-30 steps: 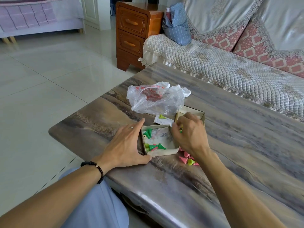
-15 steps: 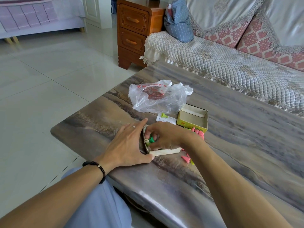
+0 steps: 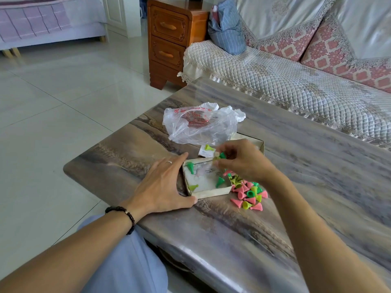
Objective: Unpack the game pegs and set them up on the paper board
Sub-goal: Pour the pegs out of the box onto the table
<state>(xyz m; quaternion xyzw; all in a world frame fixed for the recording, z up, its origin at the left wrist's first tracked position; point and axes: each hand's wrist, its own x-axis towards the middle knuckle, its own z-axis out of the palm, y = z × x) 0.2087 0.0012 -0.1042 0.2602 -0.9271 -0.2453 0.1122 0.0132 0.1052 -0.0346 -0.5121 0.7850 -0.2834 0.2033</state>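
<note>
Now your left hand (image 3: 163,185) lies flat, fingers straight, bracing the shallow box (image 3: 206,192) on the table (image 3: 317,166). Your right hand (image 3: 243,161) pinches green pegs (image 3: 221,155) above it; they look light and slick, so grip the flared bases.

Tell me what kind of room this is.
Most likely a home living room: a sofa with a quilted cover and patterned cushions, a low marble-look coffee table, a carved wooden drawer cabinet and a tiled floor.

small cone-shaped pegs (image 3: 249,194), pink, green and yellow, lie heaped just beside the open shallow box (image 3: 208,192); four remain inside.
</note>
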